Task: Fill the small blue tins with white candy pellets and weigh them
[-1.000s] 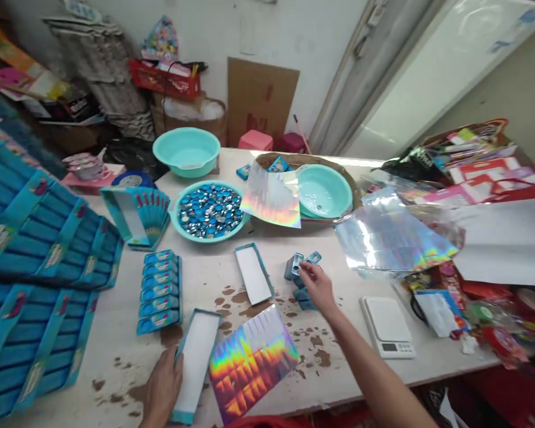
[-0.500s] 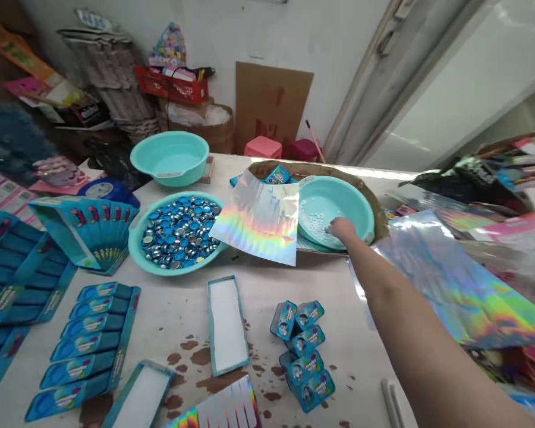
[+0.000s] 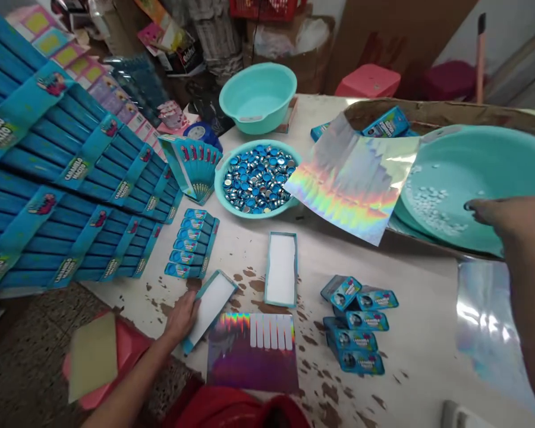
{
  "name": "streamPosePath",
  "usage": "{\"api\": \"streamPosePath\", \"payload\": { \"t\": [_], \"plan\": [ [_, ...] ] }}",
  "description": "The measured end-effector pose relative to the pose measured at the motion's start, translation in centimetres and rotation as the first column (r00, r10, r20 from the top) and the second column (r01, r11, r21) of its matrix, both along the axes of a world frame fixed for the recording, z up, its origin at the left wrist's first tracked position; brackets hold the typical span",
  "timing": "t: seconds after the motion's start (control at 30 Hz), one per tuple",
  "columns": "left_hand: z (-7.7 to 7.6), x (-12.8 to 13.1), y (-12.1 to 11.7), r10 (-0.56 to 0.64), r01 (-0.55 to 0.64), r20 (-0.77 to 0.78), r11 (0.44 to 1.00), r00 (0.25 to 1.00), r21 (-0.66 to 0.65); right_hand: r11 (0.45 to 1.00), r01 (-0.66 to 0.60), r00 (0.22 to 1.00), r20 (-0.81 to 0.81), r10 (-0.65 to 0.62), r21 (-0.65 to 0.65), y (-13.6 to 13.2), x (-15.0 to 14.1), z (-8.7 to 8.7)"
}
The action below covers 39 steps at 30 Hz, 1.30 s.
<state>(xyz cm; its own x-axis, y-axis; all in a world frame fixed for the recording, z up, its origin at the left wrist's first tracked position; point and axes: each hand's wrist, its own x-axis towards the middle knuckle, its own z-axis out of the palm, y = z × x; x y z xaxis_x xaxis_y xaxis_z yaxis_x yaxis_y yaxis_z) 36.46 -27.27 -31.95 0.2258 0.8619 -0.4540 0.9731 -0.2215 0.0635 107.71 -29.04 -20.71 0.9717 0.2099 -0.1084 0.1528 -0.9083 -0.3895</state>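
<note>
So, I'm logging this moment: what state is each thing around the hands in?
Left tray: open side up
Left hand: touching left tray
Right basin: upright, white bits inside
Right hand: over right basin, grip unclear
Middle tray: open side up
Cap basin: upright, heaped with caps
Back basin: upright
Rainbow sheet: resting over carton edge
Dark sheet: flat
Small boxes: loose cluster
Pack row: side by side

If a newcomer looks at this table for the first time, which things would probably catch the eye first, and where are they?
Probably the rows of blue boxes filling the left side. Next, the turquoise basin of blue and silver caps near the centre, with a rainbow-shining sheet to its right. At the far right, the right hand over another basin with small white pieces also stands out.
</note>
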Motion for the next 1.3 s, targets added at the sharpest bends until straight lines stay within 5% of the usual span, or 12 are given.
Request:
{"api": "streamPosePath", "payload": {
  "t": [0.07,0.1,0.23,0.33,0.47,0.63,0.9,1.1,1.3],
  "plan": [
    [0.8,0.9,0.1,-0.009,0.008,-0.042,0.999,0.999,-0.033,0.967,0.131,0.991,-0.048,-0.123,0.217,-0.9,-2.0,2.6],
    [1.2,1.6,0.3,0.000,-0.001,-0.069,1.000,0.998,-0.019,0.936,0.092,0.996,-0.042,-0.082,0.340,-1.2,-3.4,4.1],
    [1.8,5.4,1.7,0.088,-0.085,-0.094,0.996,0.992,0.035,0.685,-0.320,0.947,0.205,0.246,0.655,0.6,-12.1,8.8],
    [2.0,8.3,2.5,0.043,-0.043,0.015,0.999,0.999,0.015,0.531,-0.621,0.763,0.291,0.577,0.576,5.0,-20.0,8.9],
    [1.8,9.7,2.4,-0.116,0.055,0.211,0.960,0.971,0.274,0.420,-0.824,0.534,0.277,0.799,0.379,13.1,-28.6,5.4],
    [1.8,9.2,2.0,-0.265,0.100,0.412,0.919,0.871,0.381,0.438,-0.899,0.437,0.055,0.898,-0.012,19.7,-33.5,0.4],
    [4.9,13.9,8.4,-0.274,0.071,0.621,0.941,0.734,0.330,0.476,-0.873,0.486,-0.130,0.864,-0.105,20.5,-35.8,-4.4],
    [4.0,13.1,7.4,-0.115,0.073,0.637,0.993,0.762,0.091,0.596,-0.802,0.576,-0.223,0.786,0.032,20.8,-37.0,-6.4],
    [2.7,9.8,5.6,0.055,-0.010,0.647,0.997,0.761,-0.073,0.733,-0.565,0.670,-0.307,0.675,0.378,22.2,-35.2,-5.8]
  ]
}}
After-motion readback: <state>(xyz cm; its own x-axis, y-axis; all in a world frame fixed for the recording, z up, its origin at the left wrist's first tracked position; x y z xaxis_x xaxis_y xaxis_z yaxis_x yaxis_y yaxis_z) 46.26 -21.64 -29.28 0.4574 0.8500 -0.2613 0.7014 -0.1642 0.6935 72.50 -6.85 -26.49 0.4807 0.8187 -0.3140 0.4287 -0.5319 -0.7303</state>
